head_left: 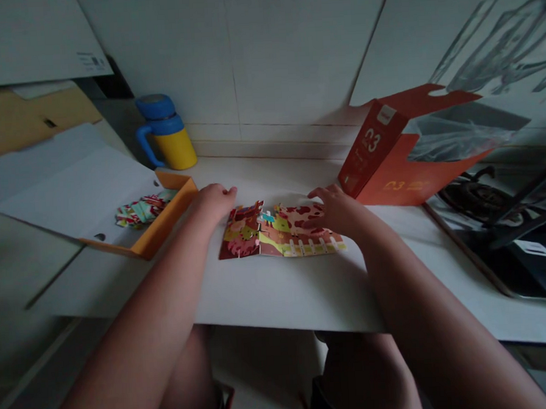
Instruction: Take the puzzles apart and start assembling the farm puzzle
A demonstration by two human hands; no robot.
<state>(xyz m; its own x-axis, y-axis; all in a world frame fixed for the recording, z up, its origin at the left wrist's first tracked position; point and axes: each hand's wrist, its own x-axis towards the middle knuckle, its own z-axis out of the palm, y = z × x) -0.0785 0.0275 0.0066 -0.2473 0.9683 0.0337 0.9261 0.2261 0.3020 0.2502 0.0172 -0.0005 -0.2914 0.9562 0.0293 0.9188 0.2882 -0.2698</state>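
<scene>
A partly joined jigsaw puzzle lies flat on the white counter between my hands, printed with cartoon farm animals and a white fence. Its upper edge is uneven, with a gap near the middle. My left hand rests just beyond the puzzle's upper left corner, fingers curled in and thumb pointing right; whatever it may hold is hidden. Over the puzzle's right part lies my right hand, its fingers apart and touching the brown-spotted pieces. Loose puzzle pieces are heaped inside an open orange box on the left.
Behind the orange box stands a blue and yellow mug with a lid. A red carton with plastic wrapping inside stands at the right, near a gas stove. The counter's front edge runs above my knees.
</scene>
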